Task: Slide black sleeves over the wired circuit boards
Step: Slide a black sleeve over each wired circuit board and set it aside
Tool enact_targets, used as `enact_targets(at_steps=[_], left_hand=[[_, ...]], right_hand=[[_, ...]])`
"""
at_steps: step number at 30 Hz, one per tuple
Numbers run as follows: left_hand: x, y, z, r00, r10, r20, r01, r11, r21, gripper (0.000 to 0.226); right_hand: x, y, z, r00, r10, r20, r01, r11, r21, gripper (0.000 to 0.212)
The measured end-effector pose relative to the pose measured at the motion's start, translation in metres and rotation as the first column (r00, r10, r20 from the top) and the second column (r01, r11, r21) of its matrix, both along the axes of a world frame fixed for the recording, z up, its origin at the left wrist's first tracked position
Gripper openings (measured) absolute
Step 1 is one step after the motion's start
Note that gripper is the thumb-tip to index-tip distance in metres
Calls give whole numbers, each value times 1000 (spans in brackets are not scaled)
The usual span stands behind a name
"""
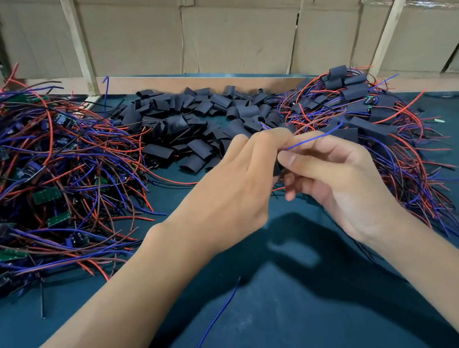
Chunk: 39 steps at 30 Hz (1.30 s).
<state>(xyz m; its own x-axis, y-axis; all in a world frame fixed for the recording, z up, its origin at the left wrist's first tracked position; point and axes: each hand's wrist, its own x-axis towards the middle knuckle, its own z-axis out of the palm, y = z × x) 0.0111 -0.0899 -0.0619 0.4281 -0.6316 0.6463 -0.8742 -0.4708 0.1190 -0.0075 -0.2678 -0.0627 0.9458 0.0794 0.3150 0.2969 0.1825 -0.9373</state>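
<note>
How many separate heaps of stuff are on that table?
3: bare wired boards at left, loose black sleeves at the back middle, sleeved boards at right. Smaller heaps may be hidden.

Matt black sleeves [199,112] and plastic-coated wires [38,163] are laid on a dull teal counter [276,317] backed by creased brown cardboard [228,31].

- The left hand [233,185] hides most of the black sleeve [277,169] in its grip
- The loose blue wire [210,327] runs off the bottom edge
</note>
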Motion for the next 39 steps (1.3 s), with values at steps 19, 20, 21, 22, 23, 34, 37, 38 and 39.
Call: enact_targets(at_steps=[19,20,21,22,23,34,37,38,39], left_hand=[[51,82,-11,255,966,35,-845,205,494,49],[52,80,-10,274,961,31,-847,226,481,43],[53,78,-8,297,955,18,-846,254,468,38],[53,76,-7,311,950,-2,-840,276,466,31],[52,76,-5,319,947,-28,-833,295,468,24],[47,70,-3,363,929,-68,-866,363,345,6],[47,64,-2,479,877,-33,-857,475,201,15],[46,60,-1,526,850,-29,-837,524,161,16],[44,56,2,577,817,-16,-809,574,126,18]], right_hand=[[10,-49,35,798,-495,-343,596,733,328,27],[10,-49,36,802,-483,-351,595,689,414,24],[9,-47,36,812,-471,-344,583,652,484,20],[8,-45,36,826,-459,-328,563,637,526,12],[6,-42,37,833,-452,-318,551,638,538,3],[12,-63,43,696,-707,-127,663,564,493,48],[11,-56,37,635,-759,140,705,644,297,21],[9,-49,34,655,-714,248,677,700,227,16],[6,-41,31,690,-641,336,631,760,157,14]])
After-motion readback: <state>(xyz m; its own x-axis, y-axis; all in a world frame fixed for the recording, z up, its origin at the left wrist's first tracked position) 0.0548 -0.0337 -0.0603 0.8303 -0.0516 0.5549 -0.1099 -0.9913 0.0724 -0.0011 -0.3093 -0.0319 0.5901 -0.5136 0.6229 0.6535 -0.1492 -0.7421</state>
